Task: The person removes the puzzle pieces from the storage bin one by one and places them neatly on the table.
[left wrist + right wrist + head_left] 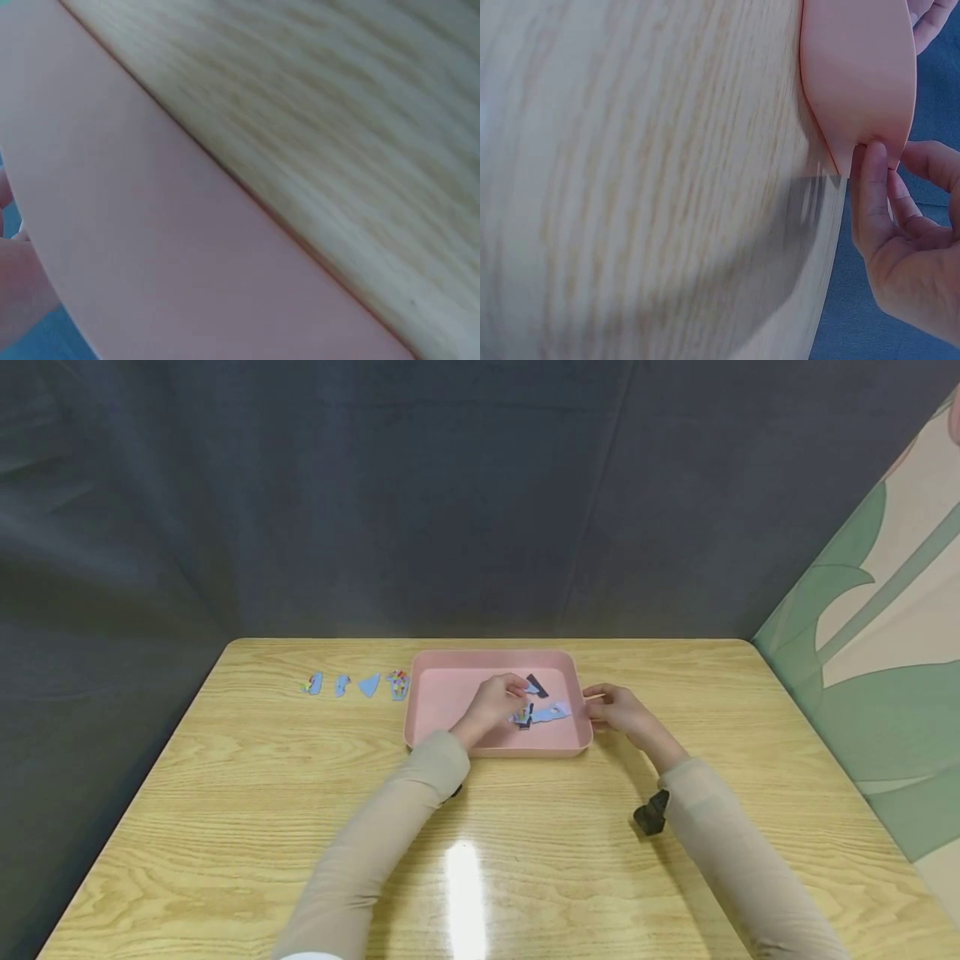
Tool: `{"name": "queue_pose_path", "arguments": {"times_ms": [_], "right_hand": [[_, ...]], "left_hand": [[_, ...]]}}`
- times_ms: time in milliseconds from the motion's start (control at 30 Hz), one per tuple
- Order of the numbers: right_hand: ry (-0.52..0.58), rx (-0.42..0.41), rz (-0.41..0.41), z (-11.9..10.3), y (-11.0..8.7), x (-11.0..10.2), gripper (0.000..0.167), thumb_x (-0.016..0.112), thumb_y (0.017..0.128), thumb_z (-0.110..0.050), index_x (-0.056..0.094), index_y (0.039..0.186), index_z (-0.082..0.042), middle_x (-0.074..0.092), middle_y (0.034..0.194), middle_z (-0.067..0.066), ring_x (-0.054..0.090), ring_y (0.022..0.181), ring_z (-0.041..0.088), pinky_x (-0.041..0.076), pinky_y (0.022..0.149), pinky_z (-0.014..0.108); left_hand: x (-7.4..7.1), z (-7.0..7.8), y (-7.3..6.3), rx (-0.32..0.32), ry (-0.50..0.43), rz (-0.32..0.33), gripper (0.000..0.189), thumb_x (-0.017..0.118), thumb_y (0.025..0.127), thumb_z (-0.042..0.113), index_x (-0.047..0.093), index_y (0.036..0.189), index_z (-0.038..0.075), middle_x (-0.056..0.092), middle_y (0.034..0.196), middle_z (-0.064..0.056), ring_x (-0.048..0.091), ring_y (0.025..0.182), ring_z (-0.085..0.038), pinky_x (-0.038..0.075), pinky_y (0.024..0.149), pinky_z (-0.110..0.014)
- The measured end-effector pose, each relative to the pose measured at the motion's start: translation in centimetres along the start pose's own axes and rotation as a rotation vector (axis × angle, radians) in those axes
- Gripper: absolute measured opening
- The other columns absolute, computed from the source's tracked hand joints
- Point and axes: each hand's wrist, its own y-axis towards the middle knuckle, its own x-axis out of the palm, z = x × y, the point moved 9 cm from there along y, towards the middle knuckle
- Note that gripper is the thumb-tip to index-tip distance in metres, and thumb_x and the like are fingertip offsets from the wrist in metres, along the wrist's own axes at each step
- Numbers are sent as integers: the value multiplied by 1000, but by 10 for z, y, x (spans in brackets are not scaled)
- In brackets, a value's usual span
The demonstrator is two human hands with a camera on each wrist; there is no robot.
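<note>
A shallow pink tray (450,702) stands at the far middle of the table. My left hand (497,700) reaches over it, thumb and fingertips pinching a small light-blue flat piece (532,688). Below those fingers lie a light-blue strip (552,712), a colourful piece (521,717) and dark bits, while a dark bar (537,686) lies behind. At the tray's right end, my right hand (618,708) grips the wall between thumb and fingers. The right wrist view shows this right hand (911,232) at the tray's end. The tray wall (150,202) mostly hides the left hand in its wrist view.
Left of the tray, several light-blue cut-out pieces lie in a row: one with colourful spots (398,685), a plain triangular one (369,685) and smaller ones (341,685). A dark curtain (450,510) hangs behind the wooden table (225,827). A patterned wall (885,635) stands at the right.
</note>
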Motion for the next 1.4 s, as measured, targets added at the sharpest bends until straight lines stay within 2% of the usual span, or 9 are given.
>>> {"name": "queue_pose_path", "arguments": {"times_ms": [133,400,600,900,1200,1300,1400], "right_hand": [[7,-4,0,0,0,-1,49,47,96,-9,32,138,14,47,130,33,62,98,14,56,90,28],[19,-11,-6,-2,-2,0,50,48,96,-9,32,138,14,46,131,34,62,97,12,56,90,29],[26,-12,-10,-3,-2,0,50,47,96,-8,31,137,15,46,130,34,62,96,11,56,88,28],[22,-9,-7,-3,-3,-1,48,46,97,-7,32,137,15,46,131,35,62,99,15,56,89,28],[19,-16,-9,-3,-1,0,50,47,96,-7,31,137,16,46,130,35,62,98,15,56,91,31],[16,-5,-7,-4,-1,1,50,47,96,-8,31,138,15,46,130,34,62,100,16,56,92,31],[16,-3,-7,-3,-1,0,52,47,96,-9,30,139,14,45,132,35,61,105,21,55,94,33]], "left_hand": [[10,4,1,20,41,-23,29,61,90,2,62,118,-3,66,115,-17,62,109,-28,55,88,-30],[25,10,0,51,173,-61,27,59,90,4,64,116,0,68,110,-13,63,104,-23,54,87,-27],[28,10,1,54,223,-66,29,61,89,3,63,118,0,68,111,-13,63,106,-24,53,93,-29],[32,1,8,28,261,-84,35,65,86,5,62,121,1,67,118,-12,61,113,-23,49,100,-30],[40,6,6,76,515,-130,34,63,88,7,63,122,5,66,122,-8,59,118,-21,46,104,-29],[42,7,5,68,548,-155,35,62,89,9,63,124,7,66,123,-7,59,119,-20,46,104,-28],[42,7,4,63,536,-165,35,62,88,8,63,123,7,68,120,-6,61,115,-19,48,101,-28]]}}
